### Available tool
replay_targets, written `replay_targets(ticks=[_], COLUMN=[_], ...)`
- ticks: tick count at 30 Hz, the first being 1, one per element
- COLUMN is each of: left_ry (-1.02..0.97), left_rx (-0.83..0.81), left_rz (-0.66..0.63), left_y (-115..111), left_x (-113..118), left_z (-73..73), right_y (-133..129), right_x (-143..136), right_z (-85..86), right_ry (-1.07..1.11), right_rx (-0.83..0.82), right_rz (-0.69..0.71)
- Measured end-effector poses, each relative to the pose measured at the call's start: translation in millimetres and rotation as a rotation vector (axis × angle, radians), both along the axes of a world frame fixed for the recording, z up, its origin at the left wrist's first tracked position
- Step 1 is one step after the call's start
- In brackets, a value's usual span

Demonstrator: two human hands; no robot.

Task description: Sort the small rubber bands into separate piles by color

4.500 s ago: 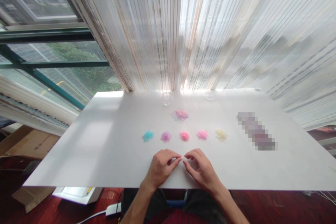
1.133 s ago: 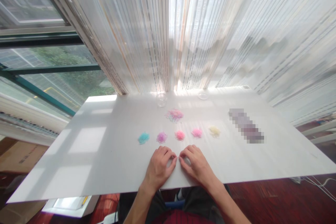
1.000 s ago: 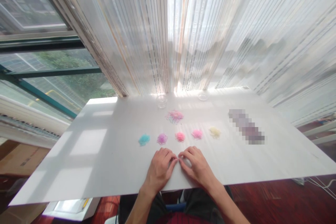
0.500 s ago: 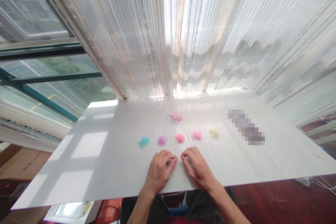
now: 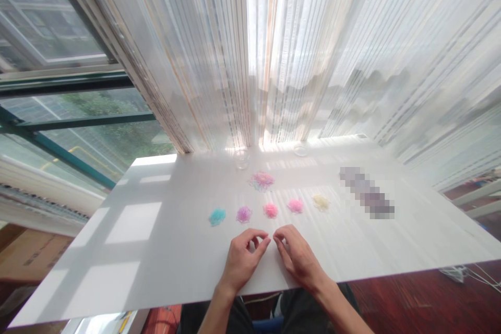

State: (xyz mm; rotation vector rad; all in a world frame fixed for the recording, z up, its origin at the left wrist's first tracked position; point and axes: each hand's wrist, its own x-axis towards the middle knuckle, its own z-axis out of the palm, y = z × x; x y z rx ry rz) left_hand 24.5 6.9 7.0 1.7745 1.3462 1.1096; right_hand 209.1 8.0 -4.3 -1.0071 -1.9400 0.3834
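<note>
My left hand [image 5: 245, 257] is closed in a pinch, thumb and index fingertips together, just above the white table [image 5: 172, 250]. Its fingertips almost meet those of my right hand [image 5: 296, 254], also pinched. Anything between the fingertips is too small to make out. Beyond the hands runs a row of little heaps of fine, ring-like pieces: a teal heap [image 5: 217, 216], a purple heap [image 5: 243, 214], a coral-pink heap [image 5: 270, 211], a pink heap [image 5: 295, 205] and a pale yellow heap [image 5: 321, 202]. Behind them lies a larger mixed-colour heap [image 5: 262, 180].
Two clear round dishes, a left dish [image 5: 241, 158] and a right dish [image 5: 300, 151], stand near the table's back edge. A pixelated dark object [image 5: 367, 193] lies at the right. Sheer curtains [image 5: 313, 52] hang behind; a cardboard box [image 5: 33, 255] is at the left.
My hands have come slightly closer together, fingertips still pinched. The whole view has shifted a little; the heaps and dishes stay in their places on the table.
</note>
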Motion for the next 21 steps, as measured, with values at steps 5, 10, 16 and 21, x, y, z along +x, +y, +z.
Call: replay_targets(ticks=[5, 10, 16, 21], left_ry=[-0.036, -0.023, 0.045, 0.097], left_rx=[0.055, 0.141, 0.234, 0.301], left_rz=[0.036, 0.016, -0.042, -0.051], left_y=[-3.3, -6.0, -8.2, -9.2], left_x=[-1.6, -0.7, -0.5, -0.6], left_z=[-3.4, -6.4, -11.2, -13.7], right_y=[0.2, -0.9, -2.2, -2.2], right_x=[-5.9, -7.2, -3.9, -4.5], right_z=[1.3, -1.9, -3.9, 0.7], right_ry=[0.019, 0.036, 0.056, 0.060], right_rx=[-0.001, -0.039, -0.049, -0.040], right_rz=[-0.002, -0.010, -0.043, -0.042])
